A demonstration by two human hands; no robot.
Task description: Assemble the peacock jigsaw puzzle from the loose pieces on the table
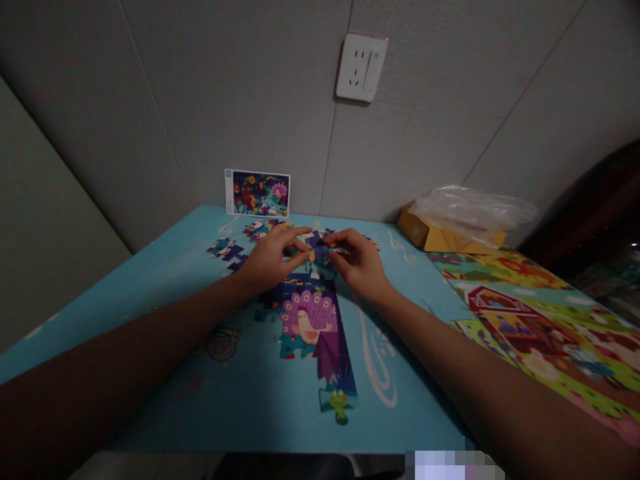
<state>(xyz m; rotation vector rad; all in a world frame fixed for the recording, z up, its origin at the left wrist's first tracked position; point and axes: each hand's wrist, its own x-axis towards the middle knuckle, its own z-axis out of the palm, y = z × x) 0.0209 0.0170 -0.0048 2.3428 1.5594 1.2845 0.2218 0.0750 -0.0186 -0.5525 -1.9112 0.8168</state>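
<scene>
Just above the half-built jigsaw, my left hand (273, 259) and my right hand (361, 261) face each other. Between them are dark blue puzzle pieces (319, 252) with a bit of orange. The fingers of both hands are curled in a pinch at these pieces; the exact grip is dim and partly hidden. Toward me runs a joined section (309, 320) showing a pink-purple peacock, ending in a green frog piece (339, 402). Loose pieces (225, 250) lie left of my left hand, and a colourful group (257, 229) lies behind it.
A picture card (257, 193) leans on the wall at the table's back. At the right, clear plastic wrap (470, 207) covers a yellow box (425, 232), with a farm-scene puzzle (560, 333) in front. A socket (362, 68) is on the wall. The blue tabletop (165, 373) has printed drawings.
</scene>
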